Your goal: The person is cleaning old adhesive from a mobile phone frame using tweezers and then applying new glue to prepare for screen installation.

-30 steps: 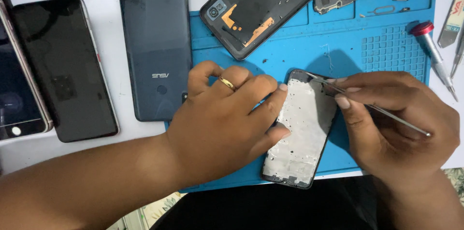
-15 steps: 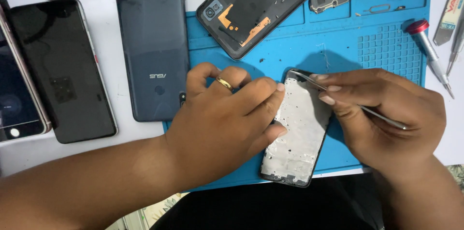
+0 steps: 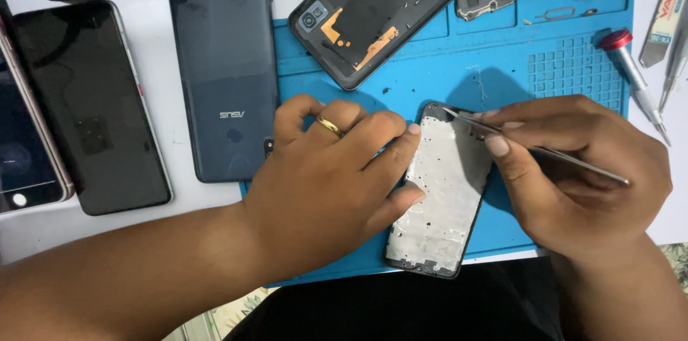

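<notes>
Pressing down the pale, residue-flecked phone frame (image 3: 443, 187) on the blue silicone mat (image 3: 494, 69), left hand (image 3: 326, 187) steadies; right hand (image 3: 573, 173) pinches thin metal tweezers (image 3: 534, 147) at its top edge. Slipping could gouge it.

My arms are bare, without sleeves; my left hand (image 3: 326, 190) wears a plain gold ring (image 3: 330, 125) on one finger.

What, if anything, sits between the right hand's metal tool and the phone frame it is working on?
Nothing visible does. The right hand holds thin tweezers whose tip sits at the top edge of the phone frame. The left hand presses only the frame's left edge, clear of the tool.
</notes>
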